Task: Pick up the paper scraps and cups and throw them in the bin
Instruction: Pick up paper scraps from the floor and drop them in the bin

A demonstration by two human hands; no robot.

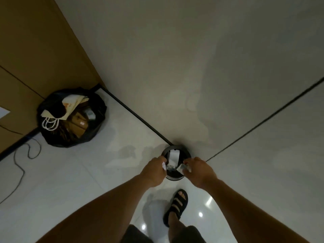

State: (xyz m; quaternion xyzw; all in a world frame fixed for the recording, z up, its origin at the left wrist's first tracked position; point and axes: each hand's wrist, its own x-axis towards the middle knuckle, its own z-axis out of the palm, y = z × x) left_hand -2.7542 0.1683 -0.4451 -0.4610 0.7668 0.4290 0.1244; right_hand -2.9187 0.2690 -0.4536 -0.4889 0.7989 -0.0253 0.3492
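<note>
Just below mid-frame, the bin (175,147) is standing at the foot of the wall, its round mouth facing up directly under both hands. The left hand (154,171) is pinching a white scrap (164,166) over the left rim, and the right hand (201,170) is gripping a crumpled scrap (181,167) over the right rim. Both are equally near, so letting go should be enough. A paper strip (174,155) is lying inside. Open floor is spreading toward the lower left.
</note>
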